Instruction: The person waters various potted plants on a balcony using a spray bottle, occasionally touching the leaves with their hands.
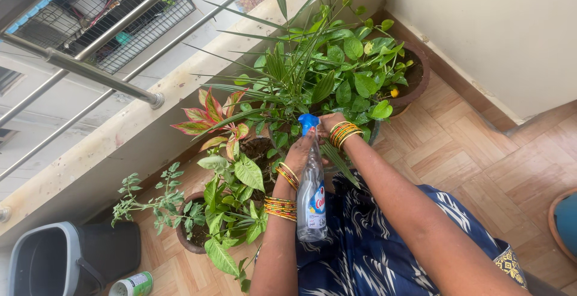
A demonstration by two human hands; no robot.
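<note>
On the tiled balcony floor [475,152], beside the low parapet wall [120,146], stands a row of potted plants. The left hand [299,152] is wrapped around the neck of a clear plastic spray bottle with a blue trigger head [311,197], fingers clenched on it; the bottle points nozzle-first toward the foliage, body angled back toward the person. The right hand [329,122] lies at the blue head, just beside the left; whether its fingers grip the head or only touch the leaves cannot be told. Both wrists carry stacked gold, red and green bangles [280,207].

Directly ahead of the nozzle is a palm-like plant with narrow leaves [288,70]. Left of it grows a red-and-pink leafed plant [211,119]. A broad green-leafed plant in a brown clay pot [231,212] stands near the left forearm. A grey plastic bucket [54,260] sits well apart, at lower left.
</note>
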